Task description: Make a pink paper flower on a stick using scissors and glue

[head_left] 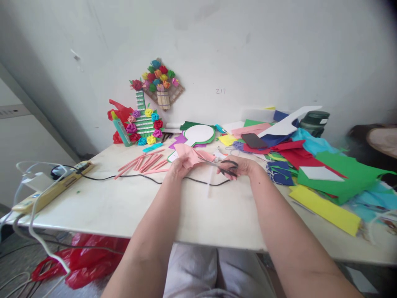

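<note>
My left hand (181,166) is closed on a piece of pink paper (186,152), which stands up above the fingers. From the right, my right hand (240,165) grips black-handled scissors (228,168). Their blades reach left to the paper's edge, and part of the paper lies around them. Whether the blades are fully closed is hard to make out. Left of my left hand lie several thin pink paper rolls (145,162). Behind the hands is a white round shape with a handle and green backing (200,134). A translucent strip (210,182) lies below the scissors.
Coloured paper sheets (341,174) and a dark phone (254,140) cover the right side. A glue bottle (121,130) and a flower-decorated guitar shape (145,122) stand at back left. A power strip (52,188) lies at the left edge; its black cable (124,176) crosses the table.
</note>
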`<state>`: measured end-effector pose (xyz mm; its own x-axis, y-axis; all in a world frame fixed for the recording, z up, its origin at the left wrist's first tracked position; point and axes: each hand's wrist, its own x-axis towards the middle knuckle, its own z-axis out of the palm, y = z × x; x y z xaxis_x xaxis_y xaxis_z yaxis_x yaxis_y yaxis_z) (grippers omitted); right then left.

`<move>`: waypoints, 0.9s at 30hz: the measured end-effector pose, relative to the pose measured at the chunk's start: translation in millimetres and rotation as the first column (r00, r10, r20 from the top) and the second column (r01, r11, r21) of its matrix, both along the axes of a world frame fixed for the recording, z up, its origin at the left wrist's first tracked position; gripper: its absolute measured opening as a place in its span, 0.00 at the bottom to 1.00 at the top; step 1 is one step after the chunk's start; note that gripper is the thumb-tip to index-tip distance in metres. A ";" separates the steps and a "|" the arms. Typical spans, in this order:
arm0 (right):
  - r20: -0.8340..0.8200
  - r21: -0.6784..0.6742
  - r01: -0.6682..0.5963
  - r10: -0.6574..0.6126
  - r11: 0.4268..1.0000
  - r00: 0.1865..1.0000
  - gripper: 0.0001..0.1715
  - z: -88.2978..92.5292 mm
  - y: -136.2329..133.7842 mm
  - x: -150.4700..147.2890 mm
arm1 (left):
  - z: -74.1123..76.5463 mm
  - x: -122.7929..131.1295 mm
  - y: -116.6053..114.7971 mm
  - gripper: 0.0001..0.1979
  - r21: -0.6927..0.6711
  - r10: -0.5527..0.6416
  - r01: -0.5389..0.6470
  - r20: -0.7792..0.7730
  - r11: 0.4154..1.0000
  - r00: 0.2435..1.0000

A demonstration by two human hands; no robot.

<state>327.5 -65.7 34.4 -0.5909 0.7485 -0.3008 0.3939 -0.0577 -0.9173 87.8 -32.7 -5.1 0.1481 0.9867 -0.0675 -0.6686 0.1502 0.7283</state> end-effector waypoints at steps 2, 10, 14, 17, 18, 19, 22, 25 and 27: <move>-0.007 -0.069 -0.041 0.040 0.997 0.999 0.21 1.4 -0.5 4.8 | -0.3 0.6 0.7 0.13 -0.014 0.022 -0.022 0.004 1.000 1.000; -0.012 -0.090 -0.061 0.061 0.994 0.998 0.27 -10.1 6.7 -5.6 | -1.4 4.4 1.7 0.13 0.004 0.050 -0.051 0.020 0.999 0.999; -0.071 -0.046 0.000 -0.003 0.999 0.997 0.28 -16.5 7.3 -17.4 | -1.0 8.3 2.2 0.13 0.037 0.067 -0.068 0.035 0.997 0.997; -0.125 -0.032 0.023 -0.027 0.999 0.992 0.27 -19.5 6.9 -20.8 | -1.3 10.8 3.4 0.13 0.020 0.100 -0.101 0.048 0.995 0.994; -0.138 -0.034 0.028 -0.033 0.999 0.990 0.27 -20.0 6.7 -21.3 | -1.5 11.5 3.7 0.13 0.021 0.109 -0.110 0.053 0.994 0.993; -0.149 -0.039 0.034 -0.039 0.999 0.988 0.27 -20.3 6.3 -21.7 | -1.7 12.2 4.0 0.13 0.025 0.116 -0.117 0.057 0.993 0.992; -0.171 -0.052 0.061 -0.069 0.997 0.983 0.27 -19.7 4.5 -23.7 | -2.5 14.0 4.5 0.13 0.040 0.119 -0.122 0.055 0.992 0.991; -0.193 -0.056 0.067 -0.076 0.996 0.978 0.26 -19.0 3.0 -26.9 | -3.4 15.0 4.6 0.13 0.035 0.141 -0.143 0.044 0.989 0.989; -0.202 -0.053 0.067 -0.076 0.996 0.976 0.26 -19.1 2.6 -28.8 | -4.1 15.1 4.5 0.13 0.034 0.149 -0.151 0.034 0.988 0.988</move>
<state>298.8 -63.1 15.3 -0.5890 0.7791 -0.2146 0.1923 -0.1228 -0.9736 102.9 -28.2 -9.2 -0.0003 0.9996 -0.0287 -0.7041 0.0202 0.7098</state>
